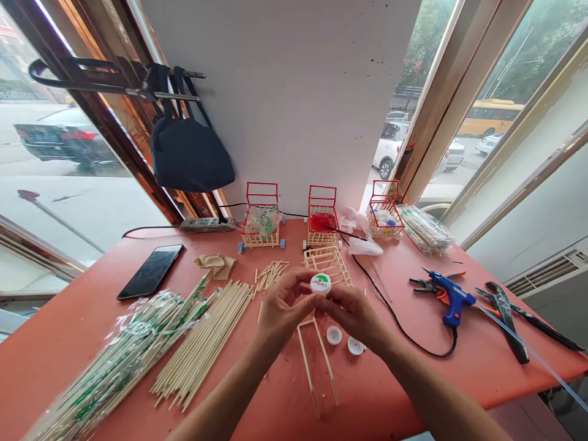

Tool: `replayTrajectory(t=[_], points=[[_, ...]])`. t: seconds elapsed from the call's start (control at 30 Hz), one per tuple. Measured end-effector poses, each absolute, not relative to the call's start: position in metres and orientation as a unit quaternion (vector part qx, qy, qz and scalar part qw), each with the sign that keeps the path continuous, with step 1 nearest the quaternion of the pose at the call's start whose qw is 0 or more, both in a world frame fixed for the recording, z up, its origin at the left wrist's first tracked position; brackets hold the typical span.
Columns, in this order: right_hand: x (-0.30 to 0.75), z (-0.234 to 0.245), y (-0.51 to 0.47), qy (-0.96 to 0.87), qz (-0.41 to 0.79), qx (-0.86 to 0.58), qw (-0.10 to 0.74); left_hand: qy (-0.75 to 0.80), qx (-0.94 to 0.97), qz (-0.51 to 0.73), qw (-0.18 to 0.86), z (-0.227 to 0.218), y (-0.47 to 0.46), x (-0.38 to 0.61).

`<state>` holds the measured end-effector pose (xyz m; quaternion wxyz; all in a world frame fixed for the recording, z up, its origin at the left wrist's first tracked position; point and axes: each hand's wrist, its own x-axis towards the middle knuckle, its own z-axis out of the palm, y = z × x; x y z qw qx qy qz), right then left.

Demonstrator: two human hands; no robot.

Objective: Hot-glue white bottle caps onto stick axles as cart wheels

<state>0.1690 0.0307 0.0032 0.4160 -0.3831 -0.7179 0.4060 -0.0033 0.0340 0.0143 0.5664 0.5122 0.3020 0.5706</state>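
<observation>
A white bottle cap (320, 283) with a green print on top is held up over the middle of the table. Thumb and fingers of my left hand (287, 300) pinch it from the left. From the right, my right hand (351, 309) grips its lower edge, fingertips closed. Just below lie two more white caps, one cap (334, 335) and another cap (355, 346), hollow side up. A narrow frame of sticks (316, 367) rests beside them. Behind my hands lies a wooden stick lattice (328, 263), partly covered by them.
Small stick carts (261, 236) with red handles line the back. Bamboo sticks (206, 337), a bagged bundle (124, 355) and a phone (150, 271) lie left. A blue glue gun (452, 297), its black cord (390, 306), and pliers (508, 318) occupy the right.
</observation>
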Motion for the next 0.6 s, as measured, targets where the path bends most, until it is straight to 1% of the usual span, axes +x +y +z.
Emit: replayTrajectory(t=[0.23, 0.6], points=[[0.169, 0.001, 0.031, -0.721, 0.408, -0.375, 0.416, 0.306, 0.519, 0.574, 0.556, 0.007, 0.037, -0.004], [0.168, 0.001, 0.031, -0.717, 0.411, -0.381, 0.414, 0.296, 0.516, 0.571, 0.566, 0.003, 0.038, -0.004]])
